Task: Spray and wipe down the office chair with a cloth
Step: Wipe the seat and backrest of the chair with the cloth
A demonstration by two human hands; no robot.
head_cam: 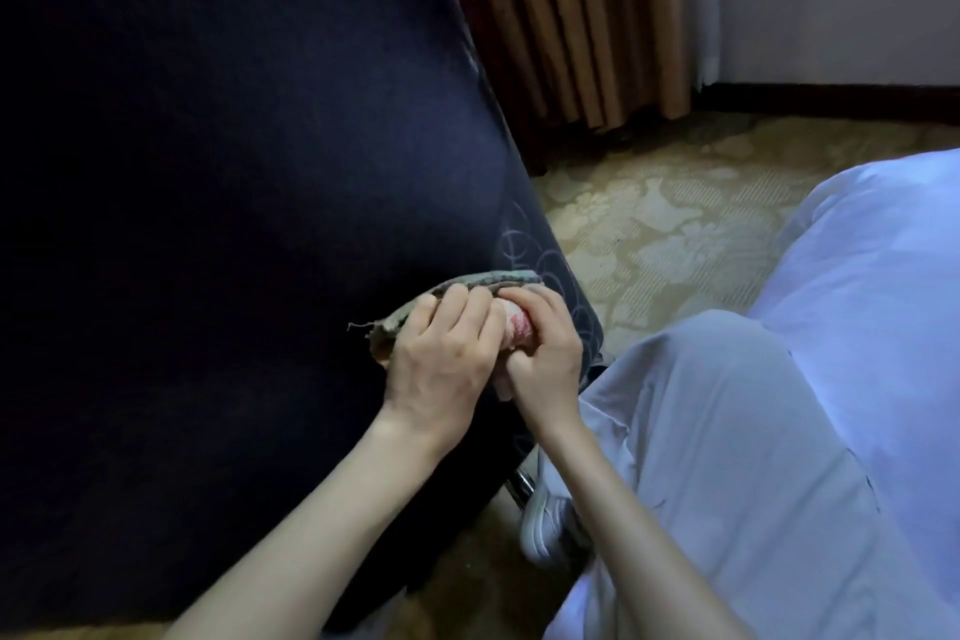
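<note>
two hands meet on one cloth (483, 282), low on the office chair (208, 172), at about five o'clock from the view's centre. the left hand (441, 364) lies over the folded grey-green part with its fingers curled on it, pressing it to the dark fabric of the chair back. the right hand (548, 353), touching the left at its three o'clock, pinches the bunched pink-and-white end. so both grips are closed on the cloth, neither wide. no spray bottle shows (it may lie outside the view).

risks, as i judge them: the cloth sits close to the chair's right edge, where pale circle patterns show. a stroke toward three o'clock could run off that edge and drop the cloth onto the patterned carpet (649, 224), dirtying it. the frayed corner with loose threads, at nine o'clock of the left hand, could snag on the weave. with both hands crowded on one small wad, only a narrow patch gets wiped, and the broad dark area toward eleven o'clock may be missed. the chair stands on a metal base (519, 483) at six o'clock, beside a white shoe (545, 520); a hard push could turn or shift it away.
</note>
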